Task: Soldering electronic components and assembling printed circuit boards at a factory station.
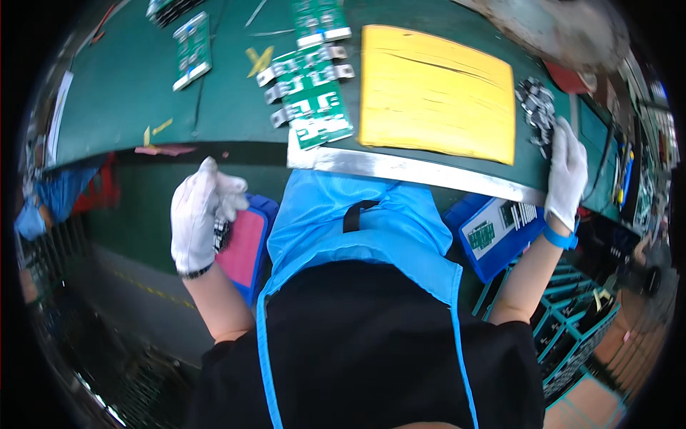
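My left hand (196, 218), in a white glove, is curled in front of the bench edge, above a pink-topped blue box. A cluster of small dark-and-silver metal parts (222, 234) shows under its fingers and appears to be held there. Over the bench's right side, my right hand (568, 171), also gloved, has its fingers stretched toward a pile of small metal pieces (536, 106). Its fingertips are beside the pile, and nothing shows in them. Left of the yellow pad lies a green circuit board (314, 100) with silver metal tabs along both sides.
The thick yellow pad (437, 93) lies mid-bench behind a metal edge strip (407, 169). Another circuit board (193, 51) rests farther left. The pink-topped blue box (240, 252) and a blue tray (493, 239) flank my lap. Teal crates (572, 322) stand at lower right.
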`<act>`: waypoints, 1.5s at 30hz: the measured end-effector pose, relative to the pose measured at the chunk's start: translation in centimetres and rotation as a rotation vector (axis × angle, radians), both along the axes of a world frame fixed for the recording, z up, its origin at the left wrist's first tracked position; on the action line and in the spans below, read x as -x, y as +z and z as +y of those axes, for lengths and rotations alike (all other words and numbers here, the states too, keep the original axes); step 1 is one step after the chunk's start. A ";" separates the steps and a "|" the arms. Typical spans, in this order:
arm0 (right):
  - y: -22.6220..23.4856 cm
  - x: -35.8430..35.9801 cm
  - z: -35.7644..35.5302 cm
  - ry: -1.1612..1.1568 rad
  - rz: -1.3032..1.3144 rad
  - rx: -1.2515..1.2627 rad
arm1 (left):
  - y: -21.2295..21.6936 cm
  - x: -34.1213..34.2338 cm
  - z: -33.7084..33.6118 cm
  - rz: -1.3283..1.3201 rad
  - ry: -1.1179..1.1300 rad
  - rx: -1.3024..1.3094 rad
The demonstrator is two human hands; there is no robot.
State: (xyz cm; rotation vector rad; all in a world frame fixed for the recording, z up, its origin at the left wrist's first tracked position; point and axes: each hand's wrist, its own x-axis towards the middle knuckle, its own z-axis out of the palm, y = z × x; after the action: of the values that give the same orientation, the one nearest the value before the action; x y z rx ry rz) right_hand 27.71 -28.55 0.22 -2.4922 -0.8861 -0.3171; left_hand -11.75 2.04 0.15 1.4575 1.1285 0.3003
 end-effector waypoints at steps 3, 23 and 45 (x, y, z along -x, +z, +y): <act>0.4 -0.3 0.4 0.016 0.057 0.049 | 1.5 -1.3 -1.3 -0.177 -0.044 -0.127; -1.4 1.1 -2.5 0.046 0.153 -0.466 | -0.2 -28.2 -18.1 -0.137 -0.790 -1.542; 2.9 11.2 7.1 0.319 0.324 -0.541 | 2.7 -11.7 -9.3 -0.753 -0.526 -0.135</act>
State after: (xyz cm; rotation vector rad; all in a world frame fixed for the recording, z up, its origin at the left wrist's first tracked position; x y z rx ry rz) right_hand 16.54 -21.42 3.08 -1.8085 -0.8992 -0.0314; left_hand -0.08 -7.24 2.83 1.5056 0.1135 0.4988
